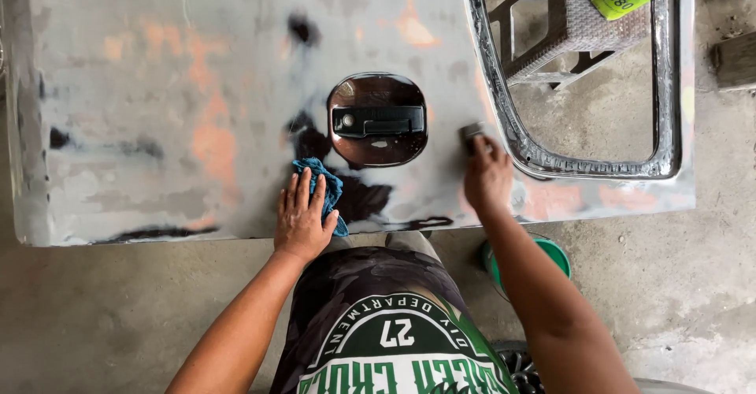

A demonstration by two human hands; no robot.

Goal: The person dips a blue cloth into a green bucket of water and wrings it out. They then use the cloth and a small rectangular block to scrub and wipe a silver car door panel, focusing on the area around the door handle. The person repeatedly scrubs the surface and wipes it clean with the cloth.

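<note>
While the grey, patchily sanded car door panel lies flat across the concrete floor, both hands work just beside its dark recessed door handle, which serves as the landmark. The left hand lies below and to the left of the handle, fingers spread flat, pressing on a crumpled blue cloth. The right hand sits to the right of the handle, fingers curled and pressed together around a small grey sanding block, held against the panel beside the chrome window frame.

As a judgement, the block could slip off the wet-looking surface and scuff the chrome frame, since it works so close to that edge; the cloth could also drag grit across bare patches.

The handle's long axis runs left to right across the view, parallel to the panel's lower edge. The block is too small to tell its direction. A green tub stands on the floor below and to the right of the handle.
</note>
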